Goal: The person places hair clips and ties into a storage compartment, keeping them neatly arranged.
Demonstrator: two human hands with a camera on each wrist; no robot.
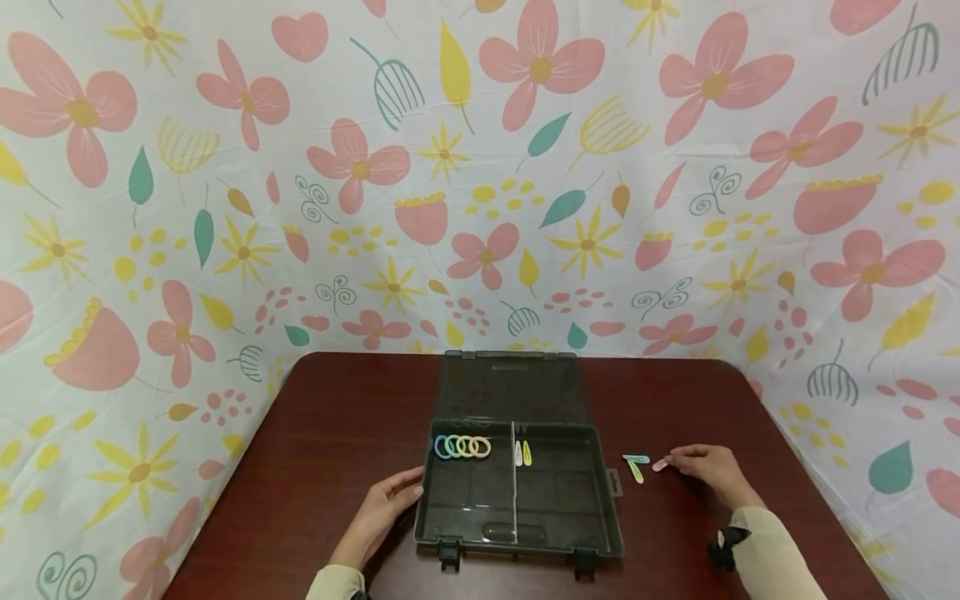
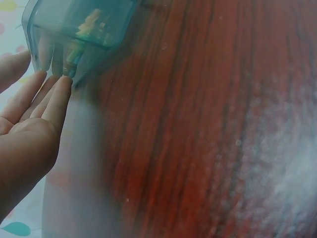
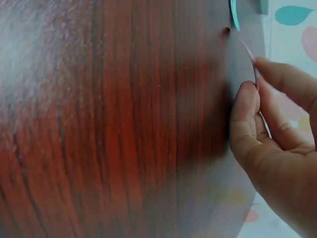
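Observation:
An open dark plastic organiser box lies on the table, its clear lid flat behind it. Its left compartment holds several coloured hair rings; two small clips lie just right of the divider. My left hand rests flat, fingers straight, touching the box's left wall. My right hand pinches a pink hair clip at the table surface. A blue clip and a yellow-green clip lie between that hand and the box.
The dark red wooden table is backed by a floral cloth that hangs around its far and side edges. A black strap sits on my right wrist.

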